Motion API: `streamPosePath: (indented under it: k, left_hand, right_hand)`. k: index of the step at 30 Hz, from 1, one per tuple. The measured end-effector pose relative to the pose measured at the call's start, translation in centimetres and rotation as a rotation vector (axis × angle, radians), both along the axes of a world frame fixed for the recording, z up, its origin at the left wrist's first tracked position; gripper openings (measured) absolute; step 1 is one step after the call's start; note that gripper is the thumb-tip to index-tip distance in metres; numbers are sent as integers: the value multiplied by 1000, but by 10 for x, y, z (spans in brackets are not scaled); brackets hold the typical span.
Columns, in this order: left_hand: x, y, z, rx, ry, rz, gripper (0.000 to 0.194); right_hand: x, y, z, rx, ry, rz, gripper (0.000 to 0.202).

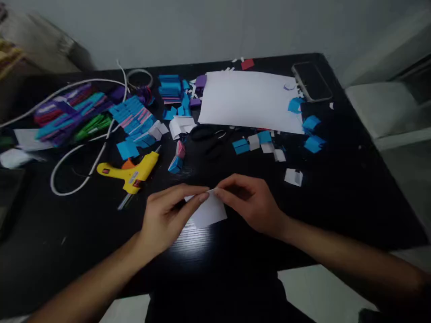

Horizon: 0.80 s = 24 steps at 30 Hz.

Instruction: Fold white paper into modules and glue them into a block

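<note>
A small white paper square [209, 211] is held by its top edge over the front middle of the dark table. My left hand [164, 214] pinches its upper left part between thumb and fingers. The thumb and forefinger of my right hand [254, 202] close on the same edge at its top right corner. The fingertips of both hands nearly meet there. Just beyond my left hand lies a yellow glue gun [143, 172], with a folded blue and pink paper piece [177, 158] to its right.
Large white sheets [249, 101] and a phone [312, 81] lie at the back right. Dark scissors [215, 137] rest mid-table. Blue folded papers [134, 116], colored strips [70, 112] and a looping white cable [55, 172] fill the left. White and blue scraps [293, 177] lie right.
</note>
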State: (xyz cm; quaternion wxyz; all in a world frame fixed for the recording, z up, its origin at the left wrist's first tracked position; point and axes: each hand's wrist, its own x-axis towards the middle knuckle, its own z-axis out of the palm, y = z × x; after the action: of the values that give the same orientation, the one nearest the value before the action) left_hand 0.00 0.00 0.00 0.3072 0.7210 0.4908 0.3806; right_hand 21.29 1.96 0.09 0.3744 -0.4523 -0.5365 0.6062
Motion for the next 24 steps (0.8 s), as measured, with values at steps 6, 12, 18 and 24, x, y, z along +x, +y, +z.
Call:
streamPosePath:
  k: [6,12,18,24]
  left_hand:
    - [2,2,-2,-6,-29,73,9]
    - [1,3,1,-52,-60,64,7]
    - [1,4,1,-93,-70,80,5]
    - [-3,8,-5,-217,-48,77,11]
  right_hand:
    - [1,1,3,-5,10,-22,6]
    - [1,1,0,-39,8,-49,10]
    - [1,2,-4,-47,30,-49,11]
    - [2,4,-10,5,-9,-17,14]
